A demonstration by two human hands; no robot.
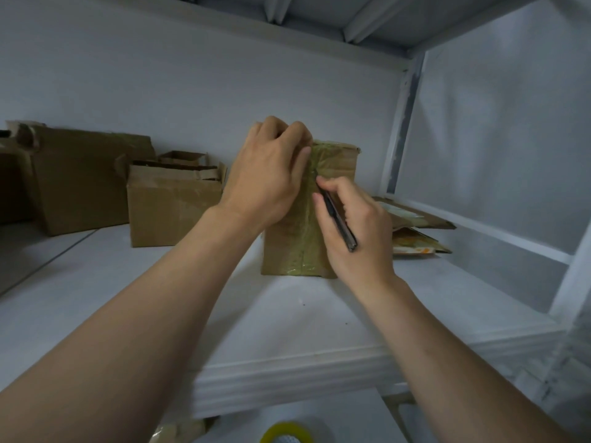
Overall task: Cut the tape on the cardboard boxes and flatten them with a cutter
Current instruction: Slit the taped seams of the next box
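A small brown cardboard box [335,164] stands on end on the white shelf [287,318], its near face covered by a strip of yellowish tape [295,238] running top to bottom. My left hand [271,174] grips the box's upper left corner, fingers curled over the top edge. My right hand [355,228] holds a dark cutter [340,223] like a pen, with its tip on the tape seam near the upper middle of the box face.
Several open cardboard boxes [172,203] stand at the back left of the shelf. Flattened cardboard pieces [415,225] lie to the right of the box. A white upright post [399,123] rises at the right. A roll of yellow tape [286,433] lies below the shelf.
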